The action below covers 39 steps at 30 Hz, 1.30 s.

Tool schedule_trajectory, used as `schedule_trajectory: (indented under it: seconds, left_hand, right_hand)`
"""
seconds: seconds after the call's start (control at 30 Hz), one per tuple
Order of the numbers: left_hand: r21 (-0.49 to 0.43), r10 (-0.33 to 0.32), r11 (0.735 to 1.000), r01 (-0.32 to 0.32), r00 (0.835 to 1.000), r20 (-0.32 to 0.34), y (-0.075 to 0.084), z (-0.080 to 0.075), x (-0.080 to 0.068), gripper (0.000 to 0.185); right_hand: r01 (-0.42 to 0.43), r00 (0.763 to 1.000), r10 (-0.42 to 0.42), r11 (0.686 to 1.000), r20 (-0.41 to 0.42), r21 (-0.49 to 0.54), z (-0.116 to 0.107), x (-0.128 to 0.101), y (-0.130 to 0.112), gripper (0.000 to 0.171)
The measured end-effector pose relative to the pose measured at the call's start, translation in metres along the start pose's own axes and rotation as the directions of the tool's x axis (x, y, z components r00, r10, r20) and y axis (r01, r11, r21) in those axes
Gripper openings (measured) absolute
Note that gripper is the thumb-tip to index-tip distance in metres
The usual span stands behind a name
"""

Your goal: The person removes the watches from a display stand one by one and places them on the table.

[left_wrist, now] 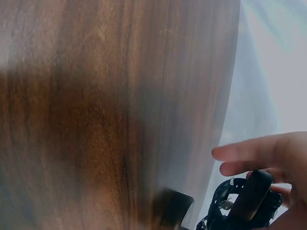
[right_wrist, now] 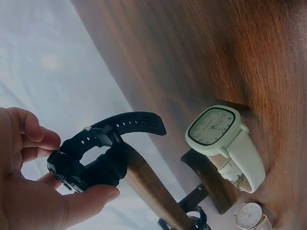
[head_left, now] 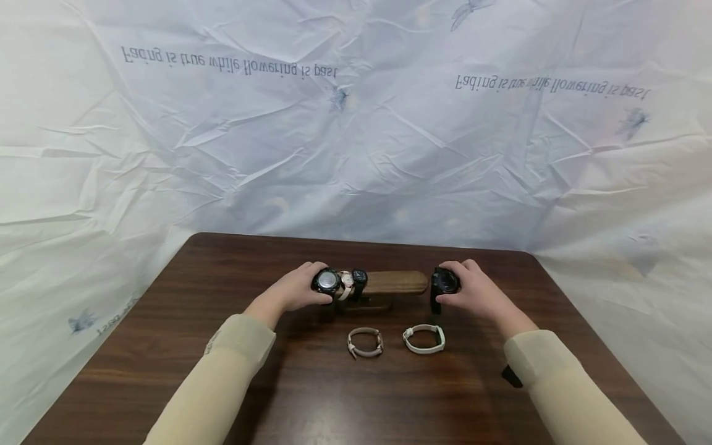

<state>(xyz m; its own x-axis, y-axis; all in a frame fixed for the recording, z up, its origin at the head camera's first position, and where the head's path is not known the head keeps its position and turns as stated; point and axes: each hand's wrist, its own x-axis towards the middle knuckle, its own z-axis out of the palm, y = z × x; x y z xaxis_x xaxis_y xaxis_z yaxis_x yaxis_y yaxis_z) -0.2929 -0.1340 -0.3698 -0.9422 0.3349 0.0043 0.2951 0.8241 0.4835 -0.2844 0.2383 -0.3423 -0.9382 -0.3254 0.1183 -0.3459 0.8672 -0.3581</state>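
Left hand grips black watch at left end of wooden stand; right hand clamps second black watch at its right end.

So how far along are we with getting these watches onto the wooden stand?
Three watches sit at the left end of the stand; the left hand holds the outermost black one. The right hand has another black watch at the stand's right end, its strap partly over the bar. A beige watch and a pale green watch lie on the table.
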Motion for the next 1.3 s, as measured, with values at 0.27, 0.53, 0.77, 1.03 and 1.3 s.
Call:
schedule_trajectory:
  seconds: [0.27, 0.53, 0.77, 1.03, 1.3]
  left_hand:
    - [-0.011, 0.004, 1.0, -0.004, 1.0, 0.018, 0.0, -0.002, 0.002, 0.07]
    - [-0.026, 0.009, 1.0, -0.009, 1.0, 0.02, -0.001, -0.002, 0.002, 0.071]
    - [-0.028, 0.019, 0.999, -0.019, 1.0, 0.006, -0.002, -0.003, 0.001, 0.069]
    - [-0.03, 0.034, 0.999, -0.034, 0.999, 0.002, -0.001, -0.003, 0.001, 0.07]
    - [-0.04, 0.024, 0.999, -0.024, 1.0, -0.009, -0.002, -0.001, 0.001, 0.069]
  right_hand:
    - [0.021, 0.999, -0.022, 1.0, -0.05, -0.008, -0.007, -0.004, -0.005, 0.069]
    - [0.025, 0.998, -0.026, 1.0, -0.063, -0.011, -0.012, -0.008, -0.017, 0.071]
    - [0.059, 0.996, -0.055, 0.997, -0.065, 0.059, -0.012, -0.011, -0.034, 0.071]
    - [0.084, 0.996, -0.083, 0.977, -0.011, 0.197, 0.003, -0.009, -0.051, 0.068]
    - [0.09, 0.992, -0.113, 0.935, 0.05, 0.342, 0.03, -0.006, -0.069, 0.065]
